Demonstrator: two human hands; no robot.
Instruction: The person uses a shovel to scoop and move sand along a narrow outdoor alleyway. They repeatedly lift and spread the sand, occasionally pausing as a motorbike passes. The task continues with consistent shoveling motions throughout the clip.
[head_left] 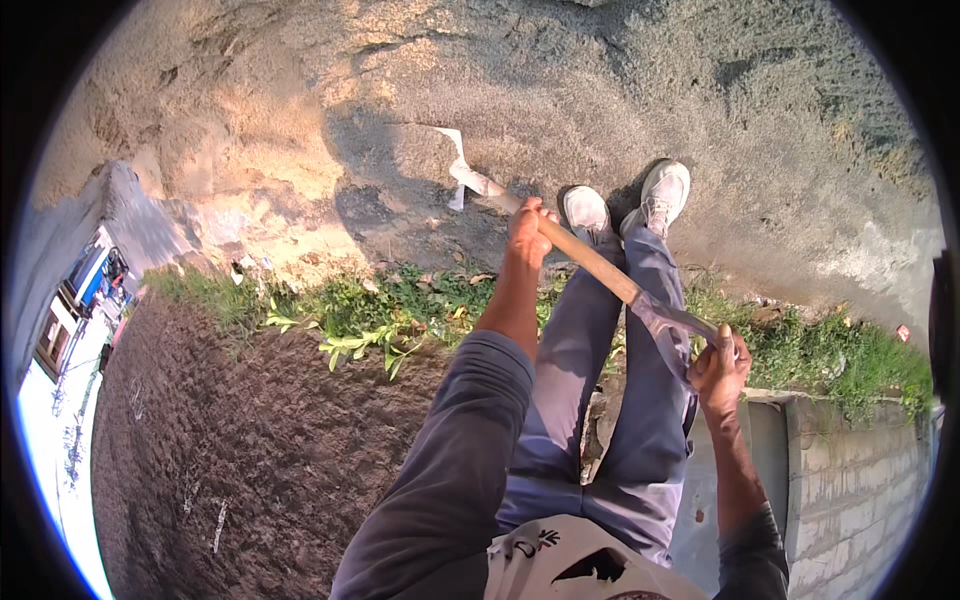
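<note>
A shovel [590, 258] with a wooden shaft and a D-shaped grip slants across in front of my legs. My left hand [530, 225] is wrapped round the shaft, near the metal socket. At the other end, my right hand [720, 370] is closed on the D-shaped grip [668, 322], to the right of my knees. The shovel's pale shoulders [460, 168] show at the far left end, over the grey ground. The rest of the blade is hard to tell from the ground behind it.
My pale shoes [587, 208] stand on rough grey ground [740, 110]. Behind them runs a strip of grass and weeds [410, 310], then dark brown soil [240, 440] at left. A block wall [860, 480] stands at lower right. Bright buildings [75, 310] show at far left.
</note>
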